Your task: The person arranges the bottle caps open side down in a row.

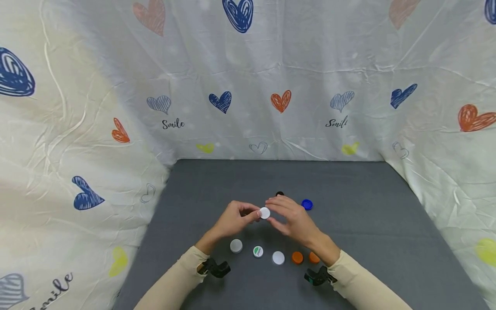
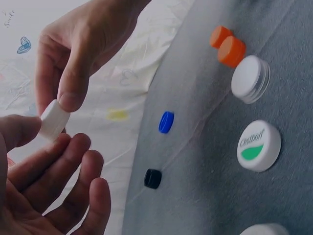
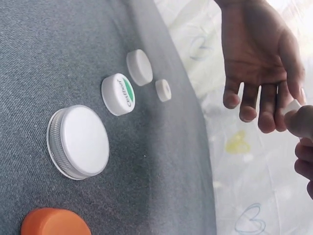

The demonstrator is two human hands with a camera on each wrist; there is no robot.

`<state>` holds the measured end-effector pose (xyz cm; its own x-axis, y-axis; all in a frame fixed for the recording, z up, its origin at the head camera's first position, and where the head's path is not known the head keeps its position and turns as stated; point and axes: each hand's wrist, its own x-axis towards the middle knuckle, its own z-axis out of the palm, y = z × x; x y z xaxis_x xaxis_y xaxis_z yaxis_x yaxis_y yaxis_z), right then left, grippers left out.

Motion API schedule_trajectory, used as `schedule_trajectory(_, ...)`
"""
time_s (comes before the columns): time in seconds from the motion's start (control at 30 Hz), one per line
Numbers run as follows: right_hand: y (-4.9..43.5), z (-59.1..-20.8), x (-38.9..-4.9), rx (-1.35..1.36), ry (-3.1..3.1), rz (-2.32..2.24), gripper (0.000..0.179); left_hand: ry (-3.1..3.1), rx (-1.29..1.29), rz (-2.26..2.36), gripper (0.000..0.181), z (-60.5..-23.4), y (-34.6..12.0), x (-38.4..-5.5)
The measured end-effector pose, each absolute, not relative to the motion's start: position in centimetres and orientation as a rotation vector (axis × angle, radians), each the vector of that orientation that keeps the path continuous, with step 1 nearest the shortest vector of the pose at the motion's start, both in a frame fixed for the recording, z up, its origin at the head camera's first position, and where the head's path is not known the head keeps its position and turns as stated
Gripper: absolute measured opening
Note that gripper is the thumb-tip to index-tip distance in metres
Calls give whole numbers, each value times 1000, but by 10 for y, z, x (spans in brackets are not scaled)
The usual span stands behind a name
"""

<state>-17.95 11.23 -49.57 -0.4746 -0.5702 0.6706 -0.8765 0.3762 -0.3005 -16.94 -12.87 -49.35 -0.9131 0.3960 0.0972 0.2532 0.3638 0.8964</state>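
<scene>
A small white bottle cap (image 1: 265,212) is up off the table between both hands, and it shows side-on in the left wrist view as a ribbed white cap (image 2: 54,120). My left hand (image 1: 236,218) pinches it between thumb and forefinger; its other fingers are spread in the left wrist view. From the other side my right hand (image 1: 292,217) has its thumb and fingertips on the cap. In front of the hands, a row holds a white cap (image 1: 236,246), a white cap with a green print (image 1: 258,252), a wider white lid (image 1: 278,258) and two orange caps (image 1: 297,258).
Beyond the right hand lie a blue cap (image 1: 307,204) and a black cap (image 1: 280,193), the latter partly hidden by that hand. Another small white cap (image 3: 163,90) shows in the right wrist view. The grey table (image 1: 368,206) is bordered by a heart-printed cloth (image 1: 248,129).
</scene>
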Motion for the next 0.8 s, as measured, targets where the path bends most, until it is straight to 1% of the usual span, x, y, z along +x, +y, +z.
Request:
schedule_trajectory(0.13, 114, -493, -179, 1212, -2211, 888, 36, 2626, 665, 1508, 20, -489, -133, -169)
schedule_trajectory(0.33, 119, -495, -177, 1141, -2282, 902, 36, 2975, 1044, 1278, 28, -487, -136, -167)
schedule_trajectory(0.47, 116, -498, -176, 1148, -2290, 939, 36, 3063, 1195, 1141, 31, -487, -133, -167)
schedule_trajectory(0.63, 108, -497, -177, 1184, -2276, 940, 36, 3126, 1229, 1059, 29, -487, -133, -165)
schedule_trajectory(0.8, 97, -492, -181, 1214, -2279, 869, 33, 3152, 1177, 998, 28, -485, -142, -165)
